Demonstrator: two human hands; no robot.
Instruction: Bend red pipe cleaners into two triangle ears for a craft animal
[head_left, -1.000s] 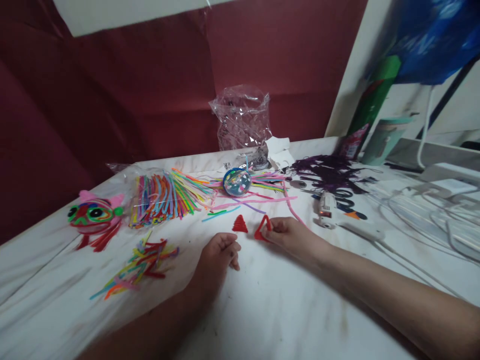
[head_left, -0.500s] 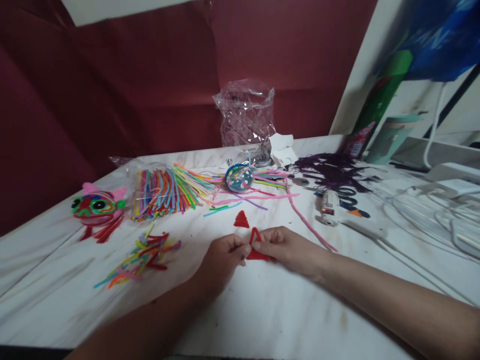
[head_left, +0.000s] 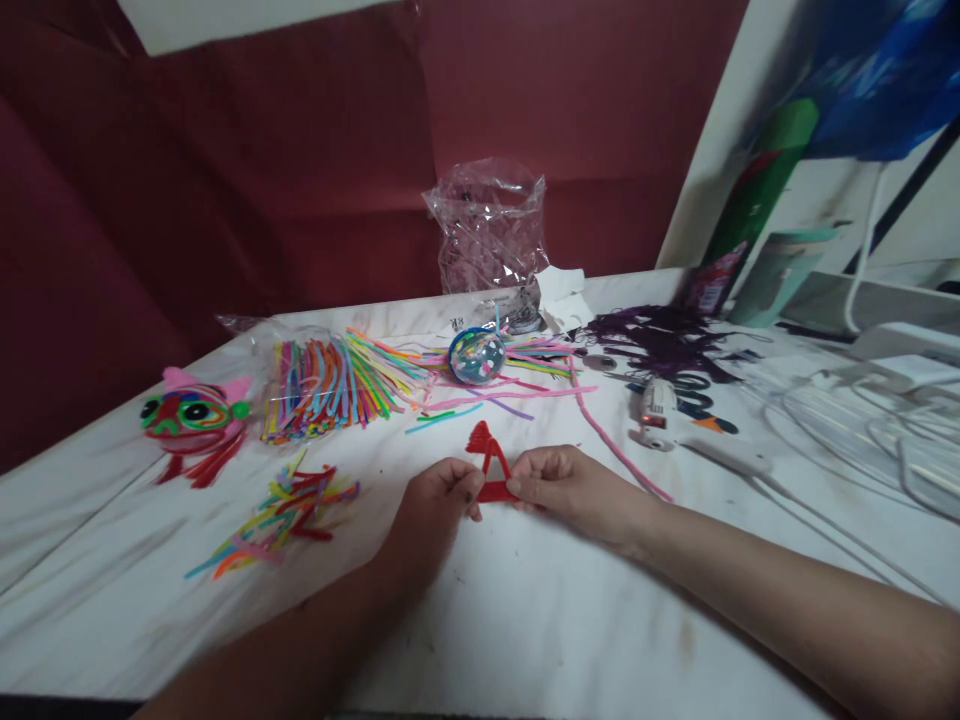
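Between my two hands is a red pipe-cleaner triangle (head_left: 496,493), its tip pointing away from me. My left hand (head_left: 442,495) is closed, pinching its left corner with thumb and forefinger. On the other side my right hand (head_left: 551,482) pinches the right corner. Just behind the tip lies a filled red pipe-cleaner triangle (head_left: 480,436), partly overlapped by the held one in view. Left of my hands is a loose heap of short cut pipe cleaners (head_left: 289,515) in many colours.
Farther back are a bag of pipe cleaners (head_left: 322,385), a round patterned ball-like thing (head_left: 477,356), a clear plastic bag (head_left: 495,230) and purple strands (head_left: 667,340). A pipe-cleaner animal face (head_left: 196,418) sits far left. On the right are a glue gun (head_left: 701,448), scissors (head_left: 694,390) and cables.
The held red triangle now stands more open and visible between my hands, shifted slightly left and away from me. Its tip now meets the filled triangle in view.
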